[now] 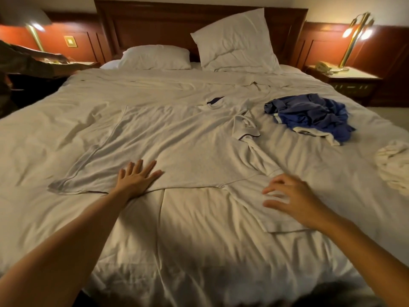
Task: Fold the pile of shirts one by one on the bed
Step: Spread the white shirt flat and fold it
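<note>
A white shirt (177, 142) lies spread sideways over the middle of the bed (199, 229), its collar with a dark neck tag toward the right and one sleeve twisted. My left hand (137, 177) presses flat on the shirt's near edge, fingers straight. Over the near sleeve at the right hovers my right hand (290, 197), blurred, fingers loosely bent and holding nothing. A crumpled blue shirt with white trim (314, 117) sits farther back on the right. A bunched white garment (394, 165) lies at the bed's right edge.
Two white pillows (155, 57) (236, 41) lean at the wooden headboard. Nightstands with lit brass lamps (356, 36) flank the bed; the right one holds a phone (322, 66). Another person's arm (28, 58) reaches over the left nightstand.
</note>
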